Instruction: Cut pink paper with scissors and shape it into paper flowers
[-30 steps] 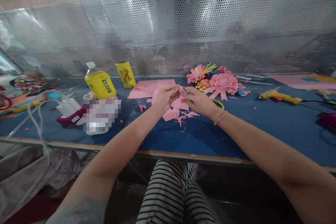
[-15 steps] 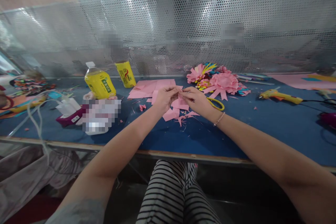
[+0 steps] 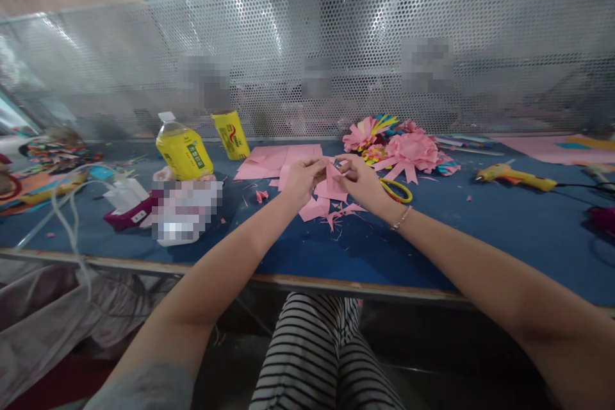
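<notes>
Both hands meet over the blue table (image 3: 480, 230), a little above it. My left hand (image 3: 300, 179) pinches a small pink paper piece (image 3: 332, 174) at its left edge. From the right, my right hand (image 3: 362, 182) pinches the same piece, fingers closed. A thin bracelet sits on the right wrist. Under the hands lie loose pink paper pieces and thin scraps (image 3: 331, 208). Yellow-handled scissors (image 3: 398, 189) rest just right of my right hand. Flat pink paper sheets (image 3: 276, 162) lie behind the hands.
Finished pink and coloured paper flowers (image 3: 398, 146) sit at the back right. A yellow glue gun (image 3: 512, 176) with a cable lies further right. Two yellow bottles (image 3: 182, 150) stand at the back left, beside a white charger and cables (image 3: 122, 195). A perforated metal screen (image 3: 336, 45) closes the far side.
My right hand has pulled in closer to the left hand. The pink piece now stands more upright between the fingers, and the scissors show more beside the right hand.
</notes>
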A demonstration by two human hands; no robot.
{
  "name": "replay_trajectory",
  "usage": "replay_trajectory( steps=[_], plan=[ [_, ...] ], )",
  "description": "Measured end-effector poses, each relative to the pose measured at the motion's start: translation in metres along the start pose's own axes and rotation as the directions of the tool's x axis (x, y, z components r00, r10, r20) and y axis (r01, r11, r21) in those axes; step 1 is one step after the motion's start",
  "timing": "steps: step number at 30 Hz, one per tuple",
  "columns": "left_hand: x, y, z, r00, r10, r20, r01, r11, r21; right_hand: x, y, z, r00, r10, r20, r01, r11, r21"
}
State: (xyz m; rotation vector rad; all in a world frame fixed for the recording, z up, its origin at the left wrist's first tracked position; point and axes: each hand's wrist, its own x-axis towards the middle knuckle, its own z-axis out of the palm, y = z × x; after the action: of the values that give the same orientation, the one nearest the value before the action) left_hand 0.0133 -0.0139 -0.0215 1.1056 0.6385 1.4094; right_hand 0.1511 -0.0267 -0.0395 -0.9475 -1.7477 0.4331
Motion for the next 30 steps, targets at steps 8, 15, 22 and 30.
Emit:
replay_trajectory(
  steps=[8, 15, 22, 30],
  plan=[
    [-0.001, -0.001, 0.001, 0.999, 0.041, 0.009, -0.041, 0.997, 0.059, 0.003, 0.002, 0.000, 1.000, 0.018, 0.011, -0.018, 1.000, -0.014],
    [-0.001, -0.004, 0.000, 0.999, 0.044, 0.019, -0.045, 0.996, 0.073, 0.004, 0.004, 0.000, 0.999, 0.038, 0.003, -0.038, 0.999, 0.012],
    [0.004, -0.012, -0.004, 0.995, 0.069, 0.069, -0.084, 0.966, 0.244, 0.004, 0.003, 0.000, 0.999, 0.035, -0.016, -0.034, 0.998, 0.061],
    [0.005, -0.013, -0.005, 0.998, 0.046, 0.053, -0.062, 0.932, 0.356, 0.005, 0.001, -0.004, 0.999, 0.044, 0.003, -0.044, 0.989, 0.143]
  ],
)
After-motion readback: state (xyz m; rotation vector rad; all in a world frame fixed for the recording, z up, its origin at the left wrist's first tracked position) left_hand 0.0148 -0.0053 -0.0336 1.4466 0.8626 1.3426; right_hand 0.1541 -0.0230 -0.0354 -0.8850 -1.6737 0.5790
